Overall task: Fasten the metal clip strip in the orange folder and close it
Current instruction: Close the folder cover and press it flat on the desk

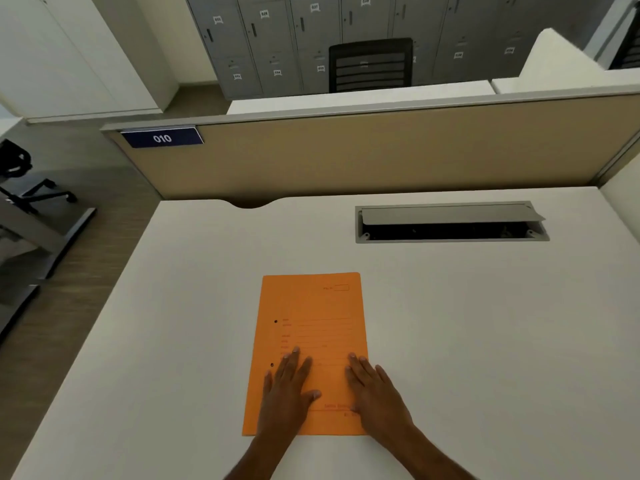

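Observation:
The orange folder [311, 313] lies shut and flat on the white desk [450, 323], its printed cover facing up and two punched holes showing near its left edge. My left hand [289, 393] rests palm down on the lower left part of the cover, fingers spread. My right hand [375, 393] lies palm down on the lower right part, partly over the folder's right edge. Neither hand grips anything. The metal clip strip is hidden from view.
A cable tray [450, 225] with its grey lid propped open is set into the desk at the back right. A tan partition [363, 154] with a blue "010" sign [162, 137] closes off the far edge. Beyond it stand a black chair [370, 65] and grey lockers [277, 39].

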A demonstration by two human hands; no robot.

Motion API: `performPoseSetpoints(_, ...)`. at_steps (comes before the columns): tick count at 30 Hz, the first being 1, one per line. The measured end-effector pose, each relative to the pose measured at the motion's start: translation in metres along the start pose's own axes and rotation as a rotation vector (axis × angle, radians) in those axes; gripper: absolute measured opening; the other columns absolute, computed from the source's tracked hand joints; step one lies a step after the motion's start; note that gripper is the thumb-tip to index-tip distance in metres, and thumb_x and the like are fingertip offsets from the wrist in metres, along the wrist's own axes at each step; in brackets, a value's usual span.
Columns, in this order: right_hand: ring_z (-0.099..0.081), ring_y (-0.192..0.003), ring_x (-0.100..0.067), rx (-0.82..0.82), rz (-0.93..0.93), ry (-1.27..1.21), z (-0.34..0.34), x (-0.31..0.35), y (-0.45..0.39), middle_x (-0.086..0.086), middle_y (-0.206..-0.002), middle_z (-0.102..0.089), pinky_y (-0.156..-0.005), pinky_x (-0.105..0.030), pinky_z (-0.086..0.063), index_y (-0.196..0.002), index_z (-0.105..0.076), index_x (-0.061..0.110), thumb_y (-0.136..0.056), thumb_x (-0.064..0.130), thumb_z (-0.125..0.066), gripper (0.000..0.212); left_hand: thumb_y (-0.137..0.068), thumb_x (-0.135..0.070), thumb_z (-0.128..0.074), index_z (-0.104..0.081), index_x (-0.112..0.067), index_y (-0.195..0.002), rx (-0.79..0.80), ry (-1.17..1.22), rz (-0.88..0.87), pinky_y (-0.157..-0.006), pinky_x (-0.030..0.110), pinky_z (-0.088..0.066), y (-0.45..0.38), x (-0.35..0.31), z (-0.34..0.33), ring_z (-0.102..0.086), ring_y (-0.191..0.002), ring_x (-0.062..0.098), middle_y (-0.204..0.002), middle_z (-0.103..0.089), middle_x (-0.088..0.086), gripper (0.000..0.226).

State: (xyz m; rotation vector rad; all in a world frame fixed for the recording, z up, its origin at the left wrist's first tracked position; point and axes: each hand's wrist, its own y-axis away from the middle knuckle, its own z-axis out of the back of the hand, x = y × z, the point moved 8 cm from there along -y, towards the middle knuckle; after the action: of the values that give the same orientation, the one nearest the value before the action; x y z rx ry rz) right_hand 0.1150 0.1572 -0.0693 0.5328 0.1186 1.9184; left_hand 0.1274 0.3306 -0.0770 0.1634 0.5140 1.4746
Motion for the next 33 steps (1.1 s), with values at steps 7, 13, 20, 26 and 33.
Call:
performPoseSetpoints(7,-0.003,-0.151,-0.028,-0.001,-0.021,-0.001,0.023,-0.007,-0.073,-0.006,-0.165,0.005,-0.120,-0.048,-0.010,-0.153,-0.012,0.014,-0.096,0.030,-0.054,0.073,-0.097,-0.057,-0.042,-0.008,-0.032,-0.158,-0.025,0.027,-0.033,-0.124,0.048,-0.002,-0.065,0.020,0.039,0.005,-0.156,0.020,-0.168,0.007,-0.002,0.074)
performPoseSetpoints(13,0.002,-0.151,-0.025,-0.025,-0.037,-0.016,0.050,-0.037,-0.131,-0.004,-0.164,0.009,-0.121,-0.043,-0.006,-0.154,-0.009,0.015,-0.097,0.031,-0.053,0.074,-0.096,-0.059,-0.040,-0.007,-0.033,-0.158,-0.047,-0.013,-0.070,-0.124,0.050,-0.004,-0.137,0.017,0.065,0.004,-0.156,0.020,-0.168,0.007,-0.002,0.074)
performPoseSetpoints(20,0.001,-0.151,-0.024,-0.037,-0.051,-0.002,0.080,-0.067,-0.195,-0.004,-0.165,0.008,-0.121,-0.042,-0.007,-0.154,-0.008,0.015,-0.097,0.032,-0.054,0.075,-0.096,-0.058,-0.041,-0.010,-0.033,-0.158,-0.075,-0.005,-0.093,-0.124,0.051,-0.005,-0.206,0.014,0.097,0.001,-0.156,0.020,-0.169,0.004,-0.002,0.074)
performPoseSetpoints(26,0.002,-0.151,-0.025,-0.017,-0.067,0.021,0.096,-0.083,-0.228,-0.004,-0.165,0.009,-0.121,-0.043,-0.007,-0.154,-0.005,0.015,-0.098,0.035,-0.052,0.076,-0.097,-0.055,-0.044,-0.011,-0.032,-0.158,-0.064,0.007,-0.099,-0.124,0.052,-0.003,-0.245,0.009,0.114,0.001,-0.156,0.020,-0.169,0.002,-0.003,0.073)
performPoseSetpoints(33,0.001,-0.151,-0.025,-0.027,-0.067,-0.009,0.103,-0.084,-0.229,-0.004,-0.165,0.009,-0.121,-0.043,-0.009,-0.154,-0.007,0.015,-0.098,0.033,-0.052,0.074,-0.097,-0.055,-0.045,-0.013,-0.031,-0.158,-0.074,0.020,-0.115,-0.124,0.052,-0.001,-0.252,0.008,0.115,0.000,-0.156,0.021,-0.169,0.001,-0.002,0.073)
